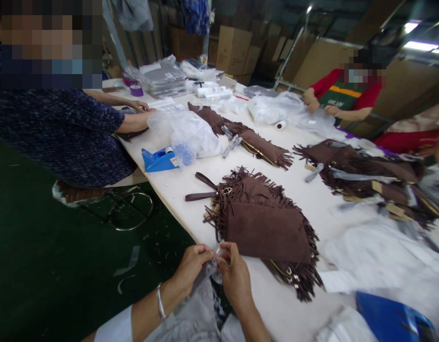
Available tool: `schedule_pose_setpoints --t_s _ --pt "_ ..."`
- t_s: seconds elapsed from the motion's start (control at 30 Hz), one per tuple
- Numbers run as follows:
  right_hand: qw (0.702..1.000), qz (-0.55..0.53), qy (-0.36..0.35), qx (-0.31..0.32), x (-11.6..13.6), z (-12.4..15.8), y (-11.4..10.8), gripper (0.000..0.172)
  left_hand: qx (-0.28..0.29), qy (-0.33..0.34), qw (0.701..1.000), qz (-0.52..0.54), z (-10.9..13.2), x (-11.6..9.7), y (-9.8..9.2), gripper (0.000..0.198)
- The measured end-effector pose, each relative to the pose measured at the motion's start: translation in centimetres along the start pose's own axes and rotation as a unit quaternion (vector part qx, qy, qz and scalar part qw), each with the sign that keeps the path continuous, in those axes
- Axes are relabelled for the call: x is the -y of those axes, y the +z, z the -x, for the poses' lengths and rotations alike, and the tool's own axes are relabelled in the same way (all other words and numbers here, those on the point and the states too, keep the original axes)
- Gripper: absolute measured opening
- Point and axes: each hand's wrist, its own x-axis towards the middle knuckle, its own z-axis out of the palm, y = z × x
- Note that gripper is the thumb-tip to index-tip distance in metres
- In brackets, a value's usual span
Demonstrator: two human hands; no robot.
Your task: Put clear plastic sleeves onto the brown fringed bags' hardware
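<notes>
My left hand (pixel 195 266) pinches a piece of clear plastic film (pixel 215 256) at the table's near edge. My right hand (pixel 234 273) grips the same film from the other side, fingers closed, thumbs close together. The film hangs crumpled between the fingers; its full shape is hidden. Just beyond my hands lies a stack of brown suede fringed bags (pixel 267 230), with wrist straps (pixel 201 194) sticking out to the left and metal zipper fittings at the lower right. A silver bangle (pixel 160 301) circles my left wrist.
A blue tape dispenser (pixel 158 160) stands at the table's left edge beside crumpled plastic bags (pixel 191 130). More fringed bags (pixel 362 166) lie at right. White wrapping (pixel 390 256) and a blue object (pixel 394 318) sit near right. Two co-workers handle items across the table.
</notes>
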Motion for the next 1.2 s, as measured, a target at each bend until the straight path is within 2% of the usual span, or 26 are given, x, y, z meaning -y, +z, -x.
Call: schedule_pose_setpoints --t_s 0.17,0.27,0.33,0.47,0.57,0.67,0.77,0.87,0.97,1.2 --pt "1.0 0.008 0.02 -0.001 -0.1 0.0 0.1 0.018 -0.025 0.012 1.0 -0.007 0.4 -0.4 0.6 0.021" --pt "0.996 0.08 0.038 -0.021 0.5 0.3 0.3 0.012 -0.038 0.024 0.999 -0.005 0.4 -0.5 0.8 0.023" --pt "0.99 0.132 0.025 -0.036 0.8 0.5 0.5 0.009 -0.046 0.038 0.998 -0.013 0.3 -0.5 0.7 0.023" --pt "0.987 0.151 -0.004 -0.06 1.1 0.9 0.9 0.023 -0.053 0.103 0.989 -0.097 0.2 -0.4 0.5 0.022" --pt "0.995 0.074 0.008 -0.063 0.7 0.8 1.2 0.026 -0.046 0.18 0.966 -0.178 0.5 -0.7 0.4 0.023" --pt "0.994 -0.069 0.08 -0.027 0.1 0.3 1.5 0.038 -0.031 0.256 0.933 -0.252 0.9 -0.8 0.6 0.025" --pt "0.96 -0.213 0.179 -0.008 -0.2 -0.3 2.1 0.047 -0.018 0.316 0.897 -0.31 1.4 -0.4 0.6 0.023" --pt "0.926 -0.31 0.215 -0.026 -0.2 -0.4 2.6 0.049 -0.005 0.359 0.862 -0.358 1.6 0.1 0.3 0.022" --pt "0.908 -0.355 0.214 -0.058 0.0 -0.4 3.1 0.049 0.011 0.381 0.837 -0.393 1.7 0.3 0.0 0.022" --pt "0.911 -0.345 0.184 -0.131 -0.6 -0.2 4.0 0.044 -0.011 0.396 0.812 -0.43 2.0 0.1 0.2 0.024"
